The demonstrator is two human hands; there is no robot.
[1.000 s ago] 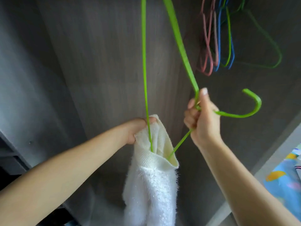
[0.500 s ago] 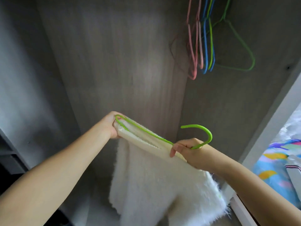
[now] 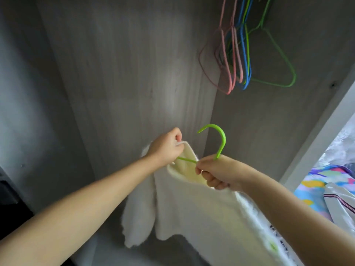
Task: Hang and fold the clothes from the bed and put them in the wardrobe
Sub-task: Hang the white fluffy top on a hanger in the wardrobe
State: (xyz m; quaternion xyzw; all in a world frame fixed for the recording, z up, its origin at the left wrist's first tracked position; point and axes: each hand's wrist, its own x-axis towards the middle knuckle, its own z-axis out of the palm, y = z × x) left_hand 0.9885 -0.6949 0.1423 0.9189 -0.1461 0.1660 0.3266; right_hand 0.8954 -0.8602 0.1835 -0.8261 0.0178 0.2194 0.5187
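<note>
A fluffy white sweater [image 3: 194, 212] hangs in front of the open wardrobe. A green hanger [image 3: 221, 141] sits partly inside its neck opening, with the hook sticking up. My left hand [image 3: 167, 146] pinches the far edge of the collar. My right hand [image 3: 215, 171] grips the near collar edge together with the base of the hanger's hook. Most of the hanger's frame is hidden inside the sweater.
Several empty pink, blue and green hangers [image 3: 242, 54] hang at the wardrobe's upper right. The grey wardrobe back panel [image 3: 124, 73] fills the view. At the right lies the bed with a colourful sheet [image 3: 322, 181] and more clothes [image 3: 340, 200].
The hanger has gone deeper into the sweater's neck and its hook now points up. My hands have drawn closer together on the collar, and the sweater has swung right.
</note>
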